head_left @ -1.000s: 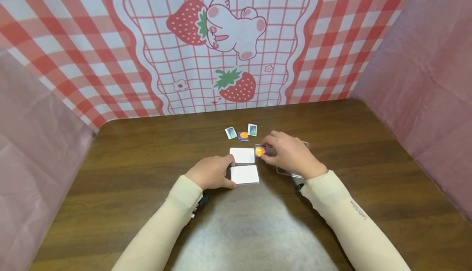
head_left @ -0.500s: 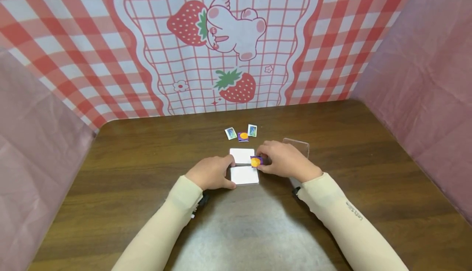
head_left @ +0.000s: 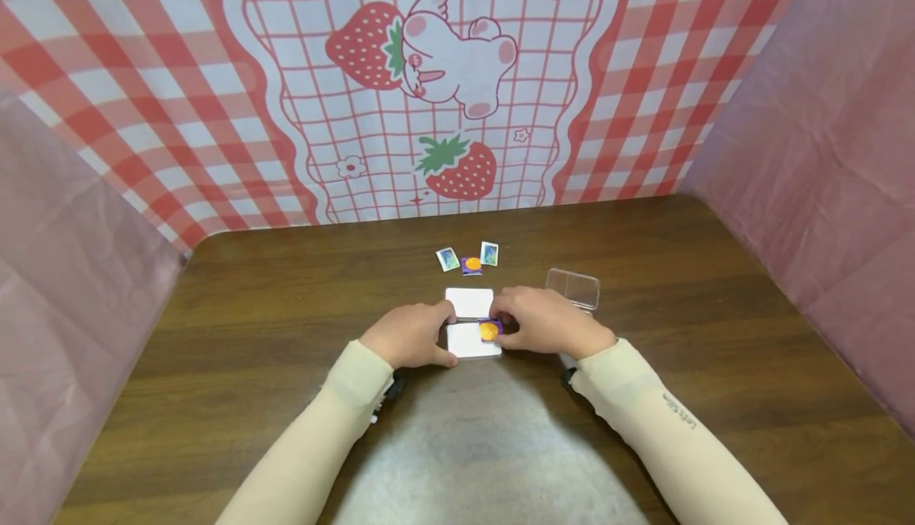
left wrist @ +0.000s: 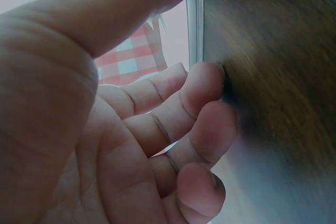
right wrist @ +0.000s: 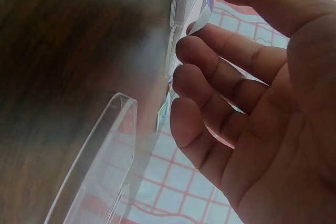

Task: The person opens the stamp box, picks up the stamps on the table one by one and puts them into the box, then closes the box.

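Observation:
Two white rectangular panels with clear edges lie one behind the other in the head view, the near panel (head_left: 468, 344) and the far panel (head_left: 469, 303). My left hand (head_left: 407, 336) holds the near panel's left end between thumb and index finger. My right hand (head_left: 546, 320) pinches a small flat purple packet (head_left: 489, 330) with an orange disc on it, right over the near panel's back right corner. In the right wrist view the packet shows a white serrated edge (right wrist: 200, 22) between thumb and index finger. The other right fingers (right wrist: 188, 121) curve loosely beside it.
Beyond the panels lie another purple-and-orange packet (head_left: 472, 264) and two small picture pieces, one left (head_left: 448, 259) and one right (head_left: 489, 253). A clear plastic case (head_left: 574, 287) stands behind my right hand, partly hidden. Checked cloth (head_left: 457, 72) hangs behind the wooden table (head_left: 300, 287).
My right hand has carried the purple packet leftward and nearer, from beside the far panel to over the near panel. More of the clear case now shows. The left hand stays in place.

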### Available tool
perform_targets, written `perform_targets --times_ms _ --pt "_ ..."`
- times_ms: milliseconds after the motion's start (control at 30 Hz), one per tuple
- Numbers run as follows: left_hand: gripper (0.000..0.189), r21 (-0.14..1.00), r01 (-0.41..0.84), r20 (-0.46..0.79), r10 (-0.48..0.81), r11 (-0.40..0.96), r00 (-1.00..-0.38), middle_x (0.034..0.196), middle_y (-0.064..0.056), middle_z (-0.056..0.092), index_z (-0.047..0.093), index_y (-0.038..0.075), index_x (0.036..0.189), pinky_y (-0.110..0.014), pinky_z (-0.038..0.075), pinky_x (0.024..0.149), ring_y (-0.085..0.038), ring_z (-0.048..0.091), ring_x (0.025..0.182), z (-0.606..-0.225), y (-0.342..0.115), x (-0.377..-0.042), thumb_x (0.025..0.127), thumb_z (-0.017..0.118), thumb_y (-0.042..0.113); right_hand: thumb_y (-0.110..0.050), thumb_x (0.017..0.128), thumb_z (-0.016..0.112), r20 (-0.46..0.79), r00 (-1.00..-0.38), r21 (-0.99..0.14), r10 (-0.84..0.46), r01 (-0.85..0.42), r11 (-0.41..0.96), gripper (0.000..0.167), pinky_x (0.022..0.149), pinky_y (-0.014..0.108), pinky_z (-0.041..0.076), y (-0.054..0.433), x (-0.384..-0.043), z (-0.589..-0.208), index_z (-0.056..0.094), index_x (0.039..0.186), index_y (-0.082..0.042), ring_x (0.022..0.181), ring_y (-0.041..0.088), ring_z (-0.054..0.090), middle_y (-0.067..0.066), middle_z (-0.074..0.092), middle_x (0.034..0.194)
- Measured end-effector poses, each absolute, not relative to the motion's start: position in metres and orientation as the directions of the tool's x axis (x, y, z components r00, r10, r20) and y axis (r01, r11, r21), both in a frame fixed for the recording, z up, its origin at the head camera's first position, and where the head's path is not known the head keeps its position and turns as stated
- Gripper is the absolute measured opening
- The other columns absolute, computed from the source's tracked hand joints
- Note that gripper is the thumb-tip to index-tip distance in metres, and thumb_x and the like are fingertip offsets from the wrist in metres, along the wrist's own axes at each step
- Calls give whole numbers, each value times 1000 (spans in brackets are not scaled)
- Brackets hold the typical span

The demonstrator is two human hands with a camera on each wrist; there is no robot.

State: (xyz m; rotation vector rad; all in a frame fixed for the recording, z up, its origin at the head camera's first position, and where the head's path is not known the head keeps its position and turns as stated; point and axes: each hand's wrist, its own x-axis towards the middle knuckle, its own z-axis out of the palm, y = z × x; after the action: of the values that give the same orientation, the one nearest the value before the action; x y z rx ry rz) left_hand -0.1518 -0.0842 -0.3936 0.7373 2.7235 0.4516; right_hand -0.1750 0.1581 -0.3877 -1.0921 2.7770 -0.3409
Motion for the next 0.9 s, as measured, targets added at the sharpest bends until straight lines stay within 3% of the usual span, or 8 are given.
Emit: perform_targets --times_ms 900 --pt "48 364 435 -189 523 823 -831 79 2 59 61 13 111 -35 46 67 -16 56 70 -394 -84 -152 82 87 42 -35 88 83 -75 -713 -290 -698 -654 699 26 66 30 43 156 -174 -391 71 101 -16 77 10 49 -6 57 89"
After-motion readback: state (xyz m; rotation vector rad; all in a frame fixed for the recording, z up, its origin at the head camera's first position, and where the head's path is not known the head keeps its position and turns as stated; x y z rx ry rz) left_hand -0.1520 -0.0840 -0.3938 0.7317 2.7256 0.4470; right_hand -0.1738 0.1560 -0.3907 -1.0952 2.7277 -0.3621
